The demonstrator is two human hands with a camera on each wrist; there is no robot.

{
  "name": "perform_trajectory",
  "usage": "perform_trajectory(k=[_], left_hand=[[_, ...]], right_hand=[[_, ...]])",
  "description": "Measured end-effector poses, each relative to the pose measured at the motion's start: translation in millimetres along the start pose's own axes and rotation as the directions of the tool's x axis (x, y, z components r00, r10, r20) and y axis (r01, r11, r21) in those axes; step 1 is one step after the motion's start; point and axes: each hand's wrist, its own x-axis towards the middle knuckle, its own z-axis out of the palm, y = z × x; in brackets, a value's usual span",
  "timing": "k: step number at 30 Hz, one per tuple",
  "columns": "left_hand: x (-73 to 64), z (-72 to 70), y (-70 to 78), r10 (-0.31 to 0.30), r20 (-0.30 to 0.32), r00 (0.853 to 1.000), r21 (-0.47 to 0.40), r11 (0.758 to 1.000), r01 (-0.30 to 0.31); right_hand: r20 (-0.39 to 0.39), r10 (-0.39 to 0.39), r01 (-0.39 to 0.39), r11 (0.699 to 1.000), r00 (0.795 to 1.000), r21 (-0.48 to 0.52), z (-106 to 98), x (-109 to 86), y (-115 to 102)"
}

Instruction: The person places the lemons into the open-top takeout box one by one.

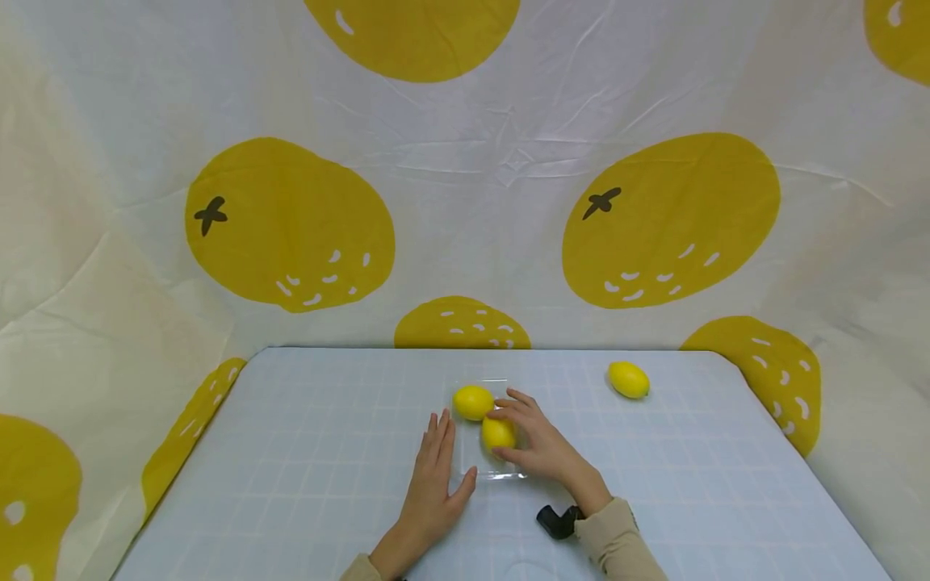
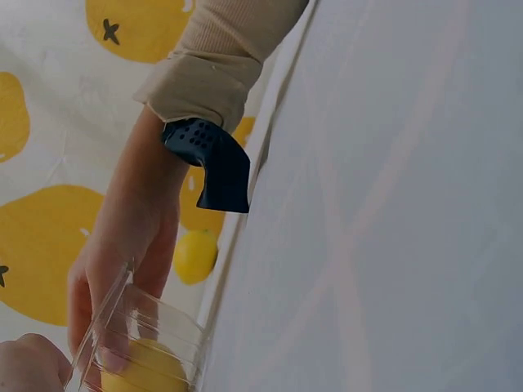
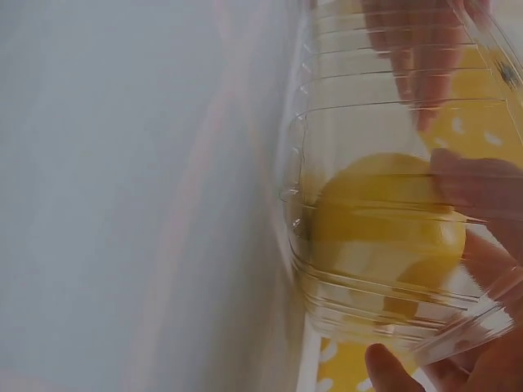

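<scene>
A clear plastic box (image 1: 501,476) with ribbed walls stands on the table with two yellow lemons inside. My right hand (image 1: 545,445) reaches into it and grips the nearer lemon (image 1: 499,436), thumb on the near side and fingers curled over the far side. Just behind and to the left lies the other lemon (image 1: 473,402). Through the box wall, the right wrist view shows the gripped lemon (image 3: 376,229) with fingertips against it. My left hand (image 1: 434,492) lies along the box's left side, fingers straight and thumb spread towards the near edge.
A third lemon (image 1: 628,380) lies outside the box, at the back right of the table. The table (image 1: 327,452) has a pale checked cloth, and a curtain printed with yellow fruit hangs behind it. A black device (image 1: 558,522) sits at my right wrist.
</scene>
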Motion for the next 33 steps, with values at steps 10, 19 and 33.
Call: perform_trajectory(k=[10,19,33], left_hand=[[-1.6,0.5,-2.1,0.029,-0.025,0.999,0.002,1.000,-0.029],[-1.8,0.8,0.2,0.006,-0.007,1.000,0.005,1.000,-0.006],[-1.0,0.5,0.0,0.007,0.004,1.000,-0.014,1.000,-0.007]], right_hand=[[-0.026,-0.083,0.083,0.997,0.996,0.000,-6.1,1.5,1.0],[-0.034,-0.081,0.081,0.997,0.996,-0.008,-37.9,4.7,7.5],[-0.245,-0.032,0.020,0.999,0.969,-0.049,-99.0,2.3,46.5]])
